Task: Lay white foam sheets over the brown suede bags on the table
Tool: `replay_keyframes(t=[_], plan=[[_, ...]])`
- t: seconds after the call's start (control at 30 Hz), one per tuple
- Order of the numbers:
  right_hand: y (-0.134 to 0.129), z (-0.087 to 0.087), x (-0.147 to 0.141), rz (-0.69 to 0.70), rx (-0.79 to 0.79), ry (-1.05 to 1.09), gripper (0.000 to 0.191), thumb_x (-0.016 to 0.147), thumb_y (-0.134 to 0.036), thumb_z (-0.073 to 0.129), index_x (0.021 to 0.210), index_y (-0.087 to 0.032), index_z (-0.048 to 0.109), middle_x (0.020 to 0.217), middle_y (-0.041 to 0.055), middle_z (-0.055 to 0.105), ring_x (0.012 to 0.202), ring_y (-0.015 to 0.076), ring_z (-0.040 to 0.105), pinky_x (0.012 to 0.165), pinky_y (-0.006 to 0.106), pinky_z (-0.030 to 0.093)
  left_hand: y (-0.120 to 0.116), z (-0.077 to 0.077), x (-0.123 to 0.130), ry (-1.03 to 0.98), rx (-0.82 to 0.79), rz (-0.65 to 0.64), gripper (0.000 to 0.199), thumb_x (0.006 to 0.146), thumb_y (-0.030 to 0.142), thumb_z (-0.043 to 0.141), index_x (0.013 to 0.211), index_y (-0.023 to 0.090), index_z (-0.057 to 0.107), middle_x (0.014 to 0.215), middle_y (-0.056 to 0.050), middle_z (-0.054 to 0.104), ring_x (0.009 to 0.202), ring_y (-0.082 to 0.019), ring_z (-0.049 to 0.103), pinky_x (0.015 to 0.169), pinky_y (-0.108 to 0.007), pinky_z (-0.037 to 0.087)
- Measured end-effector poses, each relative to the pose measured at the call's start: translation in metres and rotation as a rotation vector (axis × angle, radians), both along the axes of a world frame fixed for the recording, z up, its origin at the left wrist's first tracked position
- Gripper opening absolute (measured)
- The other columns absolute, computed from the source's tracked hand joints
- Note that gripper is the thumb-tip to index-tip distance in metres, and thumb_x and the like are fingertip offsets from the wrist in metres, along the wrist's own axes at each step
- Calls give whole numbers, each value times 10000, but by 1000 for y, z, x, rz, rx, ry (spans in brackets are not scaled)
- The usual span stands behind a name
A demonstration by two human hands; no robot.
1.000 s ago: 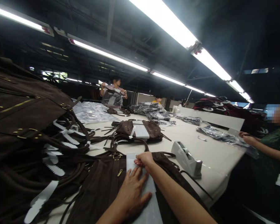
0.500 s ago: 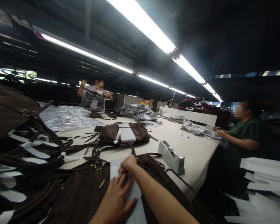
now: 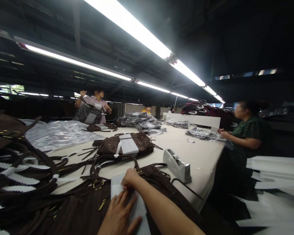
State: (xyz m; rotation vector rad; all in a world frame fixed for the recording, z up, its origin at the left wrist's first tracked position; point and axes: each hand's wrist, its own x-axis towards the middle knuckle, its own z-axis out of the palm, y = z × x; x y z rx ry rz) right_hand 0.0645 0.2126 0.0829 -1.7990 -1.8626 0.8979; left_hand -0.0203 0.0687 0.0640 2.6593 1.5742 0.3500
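Note:
A dark brown bag lies on the table right in front of me, with a strip of white paper across its middle. My left hand rests flat on this paper, fingers spread. Just beyond its fingertips, my right hand presses on the paper with curled fingers; whatever they may hold is hidden. To the right of the bag stands a grey tape dispenser. Farther back lies another brown bag, a white paper band wrapped around it.
Brown bags with white-wrapped handles pile up at left. Clear plastic bags lie behind them. Bagged goods are stacked farther down the table. Co-workers stand at the far left and right. White sheets are at lower right.
The view has turned slightly, so most things sit farther left. My right hand has shifted little on the paper, and my left hand stays flat. The far co-worker still holds up a plastic-wrapped bag.

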Motion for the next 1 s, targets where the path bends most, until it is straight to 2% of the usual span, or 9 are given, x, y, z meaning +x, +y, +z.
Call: replay_keyframes(t=[0.07,0.13,0.23,0.3,0.4,0.5,0.63,0.77,1.0], plan=[[-9,3,-1,-68,23,-131,384,528,3,746,894,-105,701,981,208,711,1036,367,642,833,409,531,0,-1,0,-6,3,-4,636,856,643,405,1380,287,463,1490,-132,375,1392,-331,294,1137,-539,253],[-20,6,-3,-112,83,-217,490,630,-74,744,1108,-66,634,1137,260,646,1108,362,604,893,437,494,1,-3,0,-15,10,-5,635,847,646,423,1358,277,500,1469,-134,412,1381,-340,320,1137,-538,262],[-35,8,-3,-147,161,-279,589,730,-176,724,1272,-96,509,1147,233,646,1096,325,614,898,442,473,3,-5,0,-23,36,-16,629,843,631,449,1340,253,527,1444,-132,451,1367,-345,350,1134,-538,278],[-41,6,2,-128,237,-313,517,726,-218,742,1205,-164,554,1078,162,680,1034,295,639,872,420,476,4,-6,-1,-13,61,-25,610,852,607,451,1343,252,523,1440,-129,457,1360,-338,365,1127,-536,294],[-44,-3,14,-13,443,-302,218,735,-276,737,938,-230,673,1025,56,671,984,230,632,837,334,472,6,-9,-3,22,92,-38,578,859,598,446,1328,273,539,1414,-128,491,1338,-329,403,1108,-527,331],[-40,-16,23,83,583,-225,82,759,-329,720,805,-261,726,997,11,636,1008,186,584,826,269,452,11,-15,-5,43,138,-53,581,850,630,441,1302,287,564,1380,-136,524,1302,-336,450,1078,-525,376],[-32,-27,28,123,597,-174,170,818,-407,667,832,-269,765,960,15,637,1019,181,548,835,260,443,19,-24,-9,77,204,-74,578,854,643,426,1291,295,574,1357,-143,542,1266,-344,487,1038,-525,424],[-33,-28,30,117,552,-136,233,834,-468,642,886,-283,773,995,18,653,1044,202,534,898,302,430,27,-33,-13,106,278,-102,576,846,652,438,1280,303,583,1326,-139,571,1224,-339,532,994,-499,479],[-42,-24,41,221,464,-163,272,885,-510,568,1051,-363,725,1305,36,570,1249,272,445,1042,434,340,36,-49,-22,106,458,-160,546,846,648,460,1264,324,595,1283,-110,616,1167,-314,589,936,-446,538]])
